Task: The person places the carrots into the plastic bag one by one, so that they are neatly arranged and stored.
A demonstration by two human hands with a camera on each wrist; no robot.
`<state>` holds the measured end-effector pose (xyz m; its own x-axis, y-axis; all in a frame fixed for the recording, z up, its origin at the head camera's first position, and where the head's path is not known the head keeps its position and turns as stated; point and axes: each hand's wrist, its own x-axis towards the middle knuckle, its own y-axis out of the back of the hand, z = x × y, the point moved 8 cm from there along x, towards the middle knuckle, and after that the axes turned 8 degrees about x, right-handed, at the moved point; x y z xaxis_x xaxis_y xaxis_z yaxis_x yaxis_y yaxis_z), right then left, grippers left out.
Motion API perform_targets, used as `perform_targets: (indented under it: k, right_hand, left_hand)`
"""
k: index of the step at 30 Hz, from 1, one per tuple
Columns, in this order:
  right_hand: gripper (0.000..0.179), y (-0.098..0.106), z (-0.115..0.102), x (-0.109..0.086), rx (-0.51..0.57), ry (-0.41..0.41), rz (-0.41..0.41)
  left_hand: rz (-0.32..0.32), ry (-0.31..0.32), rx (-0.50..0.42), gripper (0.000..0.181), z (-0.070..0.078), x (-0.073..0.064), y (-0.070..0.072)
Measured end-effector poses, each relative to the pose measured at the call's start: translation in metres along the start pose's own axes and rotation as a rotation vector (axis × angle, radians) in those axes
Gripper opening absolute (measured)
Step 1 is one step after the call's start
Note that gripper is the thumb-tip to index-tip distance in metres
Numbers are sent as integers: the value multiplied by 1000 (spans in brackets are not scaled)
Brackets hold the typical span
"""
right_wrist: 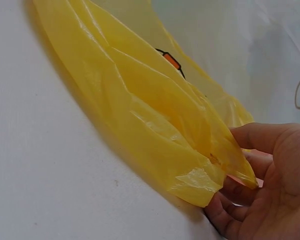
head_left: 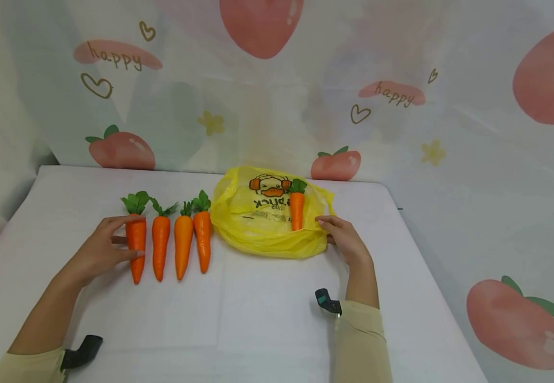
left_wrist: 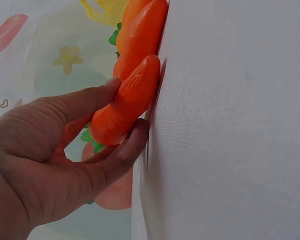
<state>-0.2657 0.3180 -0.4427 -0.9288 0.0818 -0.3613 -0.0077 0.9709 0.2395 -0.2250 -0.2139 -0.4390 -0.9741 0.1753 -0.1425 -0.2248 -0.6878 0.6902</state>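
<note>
At the left end of a row, my left hand [head_left: 99,250] holds a carrot [head_left: 136,244] with green leaves, thumb on one side and fingers on the other. In the left wrist view, that carrot [left_wrist: 127,107] lies close along the table surface between the left hand's [left_wrist: 55,150] thumb and fingers. My right hand [head_left: 346,239] pinches the right edge of a yellow plastic bag [head_left: 253,242] with a printed duck. Another carrot [head_left: 297,210] lies inside the bag's mouth, its lower tip hidden by the rim. The right wrist view shows the bag's folded side [right_wrist: 125,110] between the right hand's [right_wrist: 270,180] thumb and fingers.
Three more carrots stand in line beside the held one: one next to it [head_left: 160,247], a lighter orange one [head_left: 183,247] and one [head_left: 203,242] nearest the bag. A white cloth covers the table [head_left: 267,314]. Behind it hangs a peach-printed backdrop [head_left: 258,106].
</note>
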Motion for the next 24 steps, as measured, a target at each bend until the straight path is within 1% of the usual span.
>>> perform_targets:
  k: [2,6,11,15,19,24]
  right_hand:
    - [44,0,0,0,0,0,1]
    - [43,0,-1,-1,-7,7,4]
    - [44,0,-1,-1,-5,13,1]
    - [45,0,1,0,2,1,2]
    - [45,0,2,0,12,-1,3]
    - [43,0,1,0,4,1,3]
  left_hand:
    - [1,11,-5,76,0,0,0]
    - [-6,10,-6,78,3,-1,2]
    - [-14,0,-22,77,11,-4,5]
    - [-19,-1,-34,79,18,-4,6]
    - [-23,-8,-33,81,27,-1,6]
    - [-26,-43,-51,78,44,0,5]
